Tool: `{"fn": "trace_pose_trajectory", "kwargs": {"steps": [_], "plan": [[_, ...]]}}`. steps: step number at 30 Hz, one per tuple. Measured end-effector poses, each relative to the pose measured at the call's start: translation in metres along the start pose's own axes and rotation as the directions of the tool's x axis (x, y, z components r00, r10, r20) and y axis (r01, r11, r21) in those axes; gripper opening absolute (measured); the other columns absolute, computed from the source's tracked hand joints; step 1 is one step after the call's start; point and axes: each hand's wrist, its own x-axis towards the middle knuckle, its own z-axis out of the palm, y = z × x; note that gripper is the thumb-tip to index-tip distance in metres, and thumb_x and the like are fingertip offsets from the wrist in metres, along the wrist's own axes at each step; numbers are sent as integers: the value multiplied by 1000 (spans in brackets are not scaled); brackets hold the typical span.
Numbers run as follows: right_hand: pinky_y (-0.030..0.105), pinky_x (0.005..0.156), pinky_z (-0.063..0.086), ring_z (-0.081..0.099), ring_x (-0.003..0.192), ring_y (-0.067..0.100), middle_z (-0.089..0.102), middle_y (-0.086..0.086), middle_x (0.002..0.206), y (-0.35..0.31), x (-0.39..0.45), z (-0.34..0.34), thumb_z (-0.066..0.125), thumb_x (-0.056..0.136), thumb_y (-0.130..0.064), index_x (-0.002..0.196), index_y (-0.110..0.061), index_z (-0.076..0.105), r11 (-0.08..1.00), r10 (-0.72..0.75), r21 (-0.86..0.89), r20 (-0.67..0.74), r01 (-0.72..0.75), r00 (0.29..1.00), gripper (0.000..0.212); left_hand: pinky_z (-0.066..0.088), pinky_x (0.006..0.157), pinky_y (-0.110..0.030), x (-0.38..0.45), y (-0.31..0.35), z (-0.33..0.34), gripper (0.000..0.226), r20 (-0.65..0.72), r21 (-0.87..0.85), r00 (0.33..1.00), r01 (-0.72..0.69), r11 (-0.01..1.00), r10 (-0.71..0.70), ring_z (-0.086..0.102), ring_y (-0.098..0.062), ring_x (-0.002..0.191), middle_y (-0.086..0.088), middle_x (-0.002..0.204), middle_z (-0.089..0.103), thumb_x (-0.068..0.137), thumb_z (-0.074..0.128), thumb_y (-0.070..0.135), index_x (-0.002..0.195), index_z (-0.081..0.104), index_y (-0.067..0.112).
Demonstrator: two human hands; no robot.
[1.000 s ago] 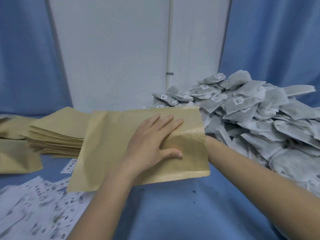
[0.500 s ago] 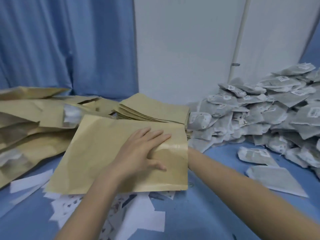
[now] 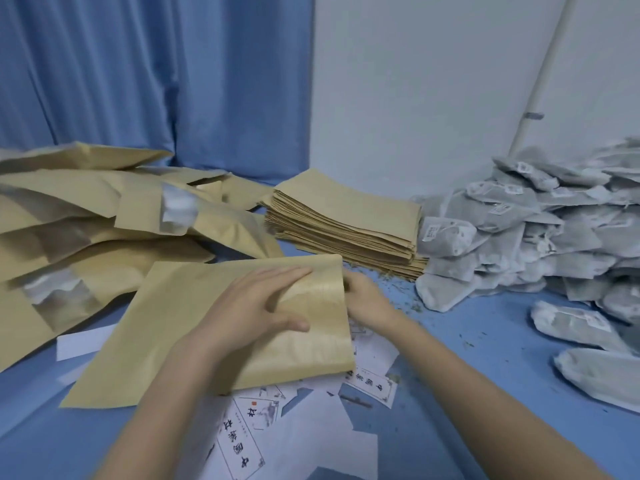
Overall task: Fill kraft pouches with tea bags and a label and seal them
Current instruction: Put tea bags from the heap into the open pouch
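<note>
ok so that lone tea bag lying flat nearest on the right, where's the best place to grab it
Take the tea bag by its near left corner, coming from the left over the bare blue table. It lies flat and apart from the pile of tea bags, and that rounded end points toward the right hand. A pinch grip on the thin edge should lift it; the middle looks soft and full.

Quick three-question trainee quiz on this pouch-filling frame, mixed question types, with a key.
1. True or false: the left hand rests on top of the kraft pouch.
2. Which lies farthest right? A) tea bag pile B) flat pouch stack C) filled pouches
3. Fill in: the printed labels lie ____ the pouch, nearer the person.

Key: 1 true; 2 A; 3 below. The right hand is at the pouch's right edge.
</note>
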Motion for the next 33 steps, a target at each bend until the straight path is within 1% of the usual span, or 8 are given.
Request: {"fn": "trace_pose_trajectory", "kwargs": {"steps": [3, 7, 10, 18, 22, 25, 30, 33], "plan": [[21, 70, 42, 56, 75, 2, 66, -11, 85, 31, -11, -32, 59, 88, -31, 90, -22, 68, 996, 8, -90, -205, -27, 979, 13, 28, 105, -21, 6, -4, -2, 77, 32, -87, 999, 47, 995, -44, 34, 7, 127, 43, 127, 36, 59, 78, 54, 128, 43, 55], [34, 102, 34, 41, 121, 19, 49, 5, 128, 59, -10, -37, 57, 84, -53, 131, -13, 52, 868, 39, -496, 5, -32, 999, 61, 31, 99, -18, 10, -7, -3, 78, 80, -150, 995, 72, 986, -61, 39, 10, 123, 36, 130, 45, 55, 78, 57, 127, 48, 55], [40, 104, 33, 37, 125, 25, 47, 7, 129, 56, -2, -27, 56, 82, -57, 126, -12, 56, 835, 63, -550, 77, -11, 995, 63, 33, 102, -20, 10, -7, -6, 80, 89, -195, 994, 85, 977, -68, 41, 10, 123, 37, 128, 47, 48, 73, 63, 124, 50, 55], [14, 76, 30, 50, 100, 15, 51, 1, 106, 60, -3, -29, 66, 84, -35, 123, -16, 58, 875, 17, -484, 78, 23, 997, 44, 40, 85, -13, 8, -11, -14, 71, 85, -310, 990, 134, 941, -112, 50, 19, 104, 42, 112, 55, 52, 78, 55, 118, 52, 63], [19, 76, 38, 49, 89, 10, 55, 3, 100, 61, -7, -42, 72, 81, -27, 130, -10, 48, 948, 160, -284, 28, -146, 987, 57, 41, 79, -12, 9, -8, -15, 70, 92, -334, 990, 128, 934, -103, 53, 17, 100, 39, 109, 58, 51, 78, 56, 115, 51, 66], [20, 72, 38, 52, 81, 10, 59, -4, 83, 54, -7, -53, 67, 85, -32, 114, -12, 62, 922, 183, -354, 42, -156, 982, 36, 40, 75, -4, 9, -3, -14, 69, 90, -343, 993, 108, 933, -81, 53, 18, 101, 41, 108, 57, 50, 78, 55, 112, 51, 68], [24, 69, 43, 59, 77, 13, 67, -4, 79, 44, -18, -81, 64, 86, -30, 86, -21, 66, 893, 54, -446, -21, -58, 998, 9, 41, 75, -4, 11, 4, -21, 64, 58, -363, 997, 75, 929, -58, 55, 14, 102, 34, 109, 62, 52, 78, 55, 111, 54, 66], [15, 73, 48, 63, 79, 0, 70, -17, 81, 25, -35, -102, 69, 82, -25, 78, -33, 68, 952, -213, -264, -221, 152, 952, 9, 43, 77, -9, 13, 10, -26, 66, 57, -377, 998, 43, 925, -24, 55, 13, 104, 32, 113, 61, 55, 81, 58, 115, 54, 63]]}}
